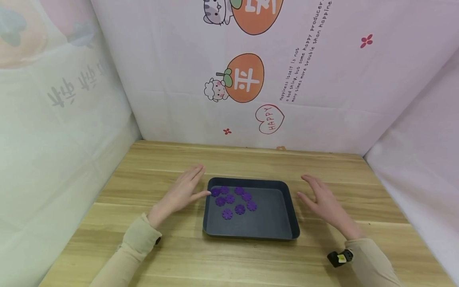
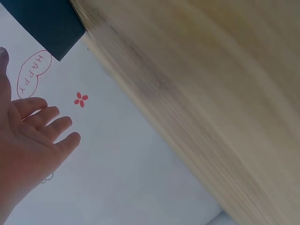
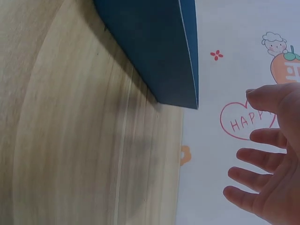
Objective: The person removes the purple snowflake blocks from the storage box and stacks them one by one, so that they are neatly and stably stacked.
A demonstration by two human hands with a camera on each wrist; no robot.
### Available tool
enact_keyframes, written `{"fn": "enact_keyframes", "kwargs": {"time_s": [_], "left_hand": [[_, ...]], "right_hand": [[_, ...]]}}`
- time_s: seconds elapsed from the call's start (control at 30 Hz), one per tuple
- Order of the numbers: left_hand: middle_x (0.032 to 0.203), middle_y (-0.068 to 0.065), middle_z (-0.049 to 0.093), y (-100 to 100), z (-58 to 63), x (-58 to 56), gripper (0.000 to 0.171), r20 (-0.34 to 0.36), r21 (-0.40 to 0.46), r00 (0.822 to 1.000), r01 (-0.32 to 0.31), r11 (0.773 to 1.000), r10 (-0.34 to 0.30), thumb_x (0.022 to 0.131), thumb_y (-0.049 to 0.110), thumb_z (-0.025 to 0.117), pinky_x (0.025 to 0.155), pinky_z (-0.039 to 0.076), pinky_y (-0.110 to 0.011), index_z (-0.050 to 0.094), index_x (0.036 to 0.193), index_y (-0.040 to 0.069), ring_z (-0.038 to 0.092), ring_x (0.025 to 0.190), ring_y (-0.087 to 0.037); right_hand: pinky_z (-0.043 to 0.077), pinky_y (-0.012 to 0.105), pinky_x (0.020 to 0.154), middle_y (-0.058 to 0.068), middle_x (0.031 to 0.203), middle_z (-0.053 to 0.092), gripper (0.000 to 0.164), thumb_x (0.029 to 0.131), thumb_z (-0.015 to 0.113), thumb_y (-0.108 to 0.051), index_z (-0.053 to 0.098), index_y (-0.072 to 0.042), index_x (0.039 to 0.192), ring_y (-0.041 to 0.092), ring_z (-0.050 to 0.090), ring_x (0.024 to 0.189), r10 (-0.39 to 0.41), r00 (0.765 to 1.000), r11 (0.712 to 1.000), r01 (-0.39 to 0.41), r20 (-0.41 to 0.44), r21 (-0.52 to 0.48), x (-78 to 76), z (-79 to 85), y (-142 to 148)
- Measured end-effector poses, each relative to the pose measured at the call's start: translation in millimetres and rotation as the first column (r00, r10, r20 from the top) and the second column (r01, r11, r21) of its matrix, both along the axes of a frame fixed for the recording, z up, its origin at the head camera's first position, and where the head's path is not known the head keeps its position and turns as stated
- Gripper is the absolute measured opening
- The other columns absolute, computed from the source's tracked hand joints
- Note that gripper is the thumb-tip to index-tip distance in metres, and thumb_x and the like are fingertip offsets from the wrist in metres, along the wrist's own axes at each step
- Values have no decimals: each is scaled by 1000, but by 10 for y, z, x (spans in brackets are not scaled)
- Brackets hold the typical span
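A dark grey rectangular tray (image 1: 270,217) lies on the wooden table, with several purple notched discs (image 1: 240,209) grouped in its left half. My left hand (image 1: 181,191) is just left of the tray, fingers extended and thumb pointing at its upper left rim. Whether that thumb touches the rim I cannot tell. Off the tray's right side, my right hand (image 1: 324,200) hangs with fingers spread, holding nothing. In the wrist views both the left hand (image 2: 35,136) and the right hand (image 3: 276,154) have an empty palm, with the tray's outer wall (image 3: 154,51) nearby.
Wood-grain tabletop (image 1: 172,255) surrounds the tray. A white printed cloth (image 1: 179,79) with cartoon fruit and lettering stands behind the table, and pale cloth walls (image 1: 61,159) rise at both sides. A black strap device (image 1: 340,258) sits on the right wrist.
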State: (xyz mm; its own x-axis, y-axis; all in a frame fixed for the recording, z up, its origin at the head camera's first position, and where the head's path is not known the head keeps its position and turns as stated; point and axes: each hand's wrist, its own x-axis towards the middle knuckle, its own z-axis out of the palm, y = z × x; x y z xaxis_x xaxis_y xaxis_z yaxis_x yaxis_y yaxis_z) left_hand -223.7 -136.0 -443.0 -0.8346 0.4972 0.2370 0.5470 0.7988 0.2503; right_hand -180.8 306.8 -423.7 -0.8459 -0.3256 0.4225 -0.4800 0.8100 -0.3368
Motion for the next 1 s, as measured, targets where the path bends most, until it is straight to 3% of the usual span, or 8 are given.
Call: {"fn": "enact_keyframes", "kwargs": {"time_s": [0.27, 0.5, 1.0], "left_hand": [[162, -19, 27, 55, -6, 8, 88, 31, 5, 999, 25, 1000, -25, 94, 55, 59, 123, 27, -57, 26, 155, 0, 30, 149, -39], [160, -22, 32, 92, -45, -2, 87, 10, -13, 999, 48, 999, -48, 94, 55, 59, 120, 31, -58, 30, 154, -1, 33, 148, -39], [156, -22, 39, 149, -112, -31, 84, -39, -34, 994, 105, 994, -106, 92, 53, 62, 119, 34, -58, 37, 151, -3, 40, 144, -39]], "right_hand": [[50, 63, 94, 29, 133, 56, 53, 90, 71, -10, 51, 9, 136, 47, 54, 121, 33, 999, 999, -33, 16, -3, -7, 12, -77], [55, 56, 90, 25, 131, 59, 48, 93, 69, -12, 53, 5, 135, 41, 58, 118, 56, 997, 998, -56, 47, -5, -25, 9, -128], [54, 54, 97, 22, 134, 59, 44, 99, 62, -20, 54, 1, 137, 39, 59, 122, 150, 954, 981, -112, 258, -158, -72, 48, -286]]}}
